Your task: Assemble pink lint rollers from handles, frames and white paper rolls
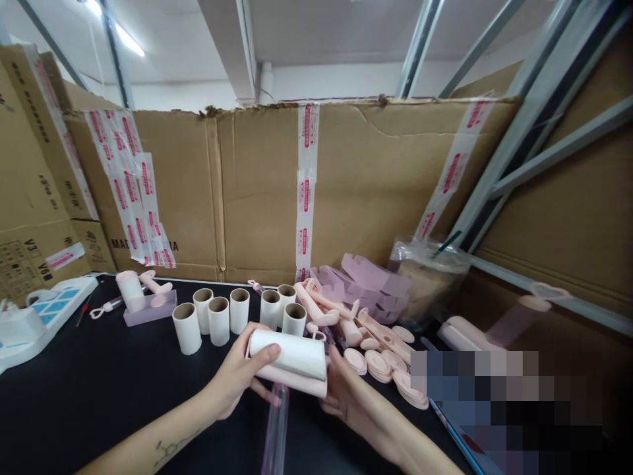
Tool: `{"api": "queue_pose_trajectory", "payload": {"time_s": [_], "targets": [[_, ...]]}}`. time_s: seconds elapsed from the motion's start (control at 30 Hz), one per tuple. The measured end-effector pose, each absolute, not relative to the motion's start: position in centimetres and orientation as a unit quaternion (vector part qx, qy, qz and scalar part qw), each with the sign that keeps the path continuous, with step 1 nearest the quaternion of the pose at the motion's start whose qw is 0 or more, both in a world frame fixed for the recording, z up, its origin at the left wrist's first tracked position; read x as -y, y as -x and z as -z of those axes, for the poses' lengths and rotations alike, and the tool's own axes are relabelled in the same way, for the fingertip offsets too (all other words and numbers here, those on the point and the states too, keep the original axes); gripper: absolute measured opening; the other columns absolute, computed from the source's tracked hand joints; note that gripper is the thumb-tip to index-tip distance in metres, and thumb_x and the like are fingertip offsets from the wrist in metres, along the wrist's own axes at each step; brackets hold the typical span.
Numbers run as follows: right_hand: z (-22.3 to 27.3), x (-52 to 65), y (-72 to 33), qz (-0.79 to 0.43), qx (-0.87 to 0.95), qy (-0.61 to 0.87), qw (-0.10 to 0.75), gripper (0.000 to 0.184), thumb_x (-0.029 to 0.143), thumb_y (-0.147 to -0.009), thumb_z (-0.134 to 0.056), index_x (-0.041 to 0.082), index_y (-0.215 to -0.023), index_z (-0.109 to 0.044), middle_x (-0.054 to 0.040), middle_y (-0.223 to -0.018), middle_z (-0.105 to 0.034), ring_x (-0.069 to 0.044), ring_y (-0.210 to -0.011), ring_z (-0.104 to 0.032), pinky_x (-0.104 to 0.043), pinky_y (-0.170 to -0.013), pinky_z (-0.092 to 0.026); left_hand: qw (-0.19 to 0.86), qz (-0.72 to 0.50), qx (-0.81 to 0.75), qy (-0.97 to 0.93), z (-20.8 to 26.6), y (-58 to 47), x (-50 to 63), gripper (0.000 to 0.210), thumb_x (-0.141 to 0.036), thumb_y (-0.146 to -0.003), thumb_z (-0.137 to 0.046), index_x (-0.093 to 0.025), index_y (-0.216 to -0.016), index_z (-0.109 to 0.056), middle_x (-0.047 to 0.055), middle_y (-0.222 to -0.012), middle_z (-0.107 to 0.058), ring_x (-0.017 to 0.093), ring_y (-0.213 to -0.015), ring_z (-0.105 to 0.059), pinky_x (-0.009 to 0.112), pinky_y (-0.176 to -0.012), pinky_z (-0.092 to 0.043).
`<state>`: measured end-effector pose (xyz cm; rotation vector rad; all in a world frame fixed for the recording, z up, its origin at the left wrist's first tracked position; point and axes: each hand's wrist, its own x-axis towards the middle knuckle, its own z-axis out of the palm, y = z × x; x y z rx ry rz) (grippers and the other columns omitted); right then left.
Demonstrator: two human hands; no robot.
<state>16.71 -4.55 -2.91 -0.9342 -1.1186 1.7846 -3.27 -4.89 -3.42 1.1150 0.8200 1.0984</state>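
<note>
Between my hands is a lint roller (295,356) with a white paper roll lying in a pale pink curved cover. A clear purple handle (275,429) hangs down below it. My left hand (236,371) grips its left end, thumb across the white roll and fingers underneath. At the right end, my right hand (352,390) has its fingers bent against the cover; its fingertips are partly hidden. Just behind stand several white paper rolls (186,330) with brown cores. Pink round caps (378,366) and pink arm-shaped parts (316,307) lie beside my right hand.
Purple translucent trays (376,284) pile up at the back, near a plastic bag (430,270). A white power strip (64,310) lies left. One roller stands in a purple tray (151,310). Cardboard (257,191) walls the black table (123,389). A blurred patch covers the lower right.
</note>
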Motion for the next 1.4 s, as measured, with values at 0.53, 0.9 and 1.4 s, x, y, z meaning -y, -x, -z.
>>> {"api": "queue_pose_trajectory", "payload": {"time_s": [0.53, 0.9, 1.4], "targets": [[2.7, 4.7, -16.3, -0.716, 0.428, 0.361, 0.417, 0.040, 0.055, -0.061, -0.073, 0.018, -0.064, -0.057, 0.0038, -0.054, -0.048, -0.007, -0.044, -0.031, -0.019, -0.038, -0.016, 0.687, -0.439, -0.323, -0.481, 2.9, 3.3, 5.1, 0.036, -0.041, -0.080, -0.063, -0.020, -0.099, -0.041, 0.002, -0.084, -0.057, 0.017, -0.065, -0.064, 0.029, -0.047, -0.056], [2.1, 4.7, -16.1, -0.724, 0.388, 0.367, 0.436, 0.034, 0.045, -0.057, -0.078, 0.018, -0.064, -0.059, 0.0039, -0.051, -0.048, -0.007, -0.045, -0.025, -0.021, -0.041, -0.007, 0.717, -0.416, -0.302, -0.471, 2.4, 3.8, 5.2, 0.030, -0.035, -0.081, -0.063, -0.021, -0.096, -0.041, 0.003, -0.087, -0.059, 0.020, -0.069, -0.066, 0.033, -0.055, -0.057], [2.3, 4.7, -16.0, -0.732, 0.370, 0.361, 0.444, 0.035, 0.042, -0.056, -0.079, 0.017, -0.074, -0.063, 0.0044, -0.054, -0.046, -0.005, -0.043, -0.025, -0.020, -0.037, -0.008, 0.730, -0.400, -0.312, -0.457, 2.1, 3.8, 5.3, 0.029, -0.033, -0.080, -0.063, -0.020, -0.095, -0.042, 0.003, -0.089, -0.060, 0.020, -0.069, -0.067, 0.036, -0.061, -0.057]]}}
